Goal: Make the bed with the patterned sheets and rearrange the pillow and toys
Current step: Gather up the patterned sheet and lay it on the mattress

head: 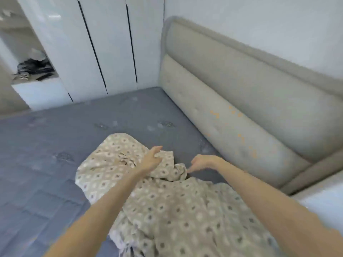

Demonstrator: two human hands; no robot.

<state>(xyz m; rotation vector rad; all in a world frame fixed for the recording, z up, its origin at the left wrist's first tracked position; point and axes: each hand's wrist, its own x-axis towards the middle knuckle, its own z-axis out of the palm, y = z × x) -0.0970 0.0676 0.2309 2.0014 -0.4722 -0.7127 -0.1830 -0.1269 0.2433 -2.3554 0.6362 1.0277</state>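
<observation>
A beige patterned sheet lies bunched on the bare grey-blue mattress, reaching from the near edge toward the middle. My left hand hovers over a raised fold of the sheet, fingers spread and relaxed, gripping nothing. My right hand sits just right of that fold, above the mattress, with fingers curled downward; whether it pinches any cloth is unclear in the blur. No pillow or toys are in view.
A padded beige headboard runs along the right side of the bed against a white wall. White wardrobe doors stand beyond the far edge. An open shelf with dark folded clothes is at the far left.
</observation>
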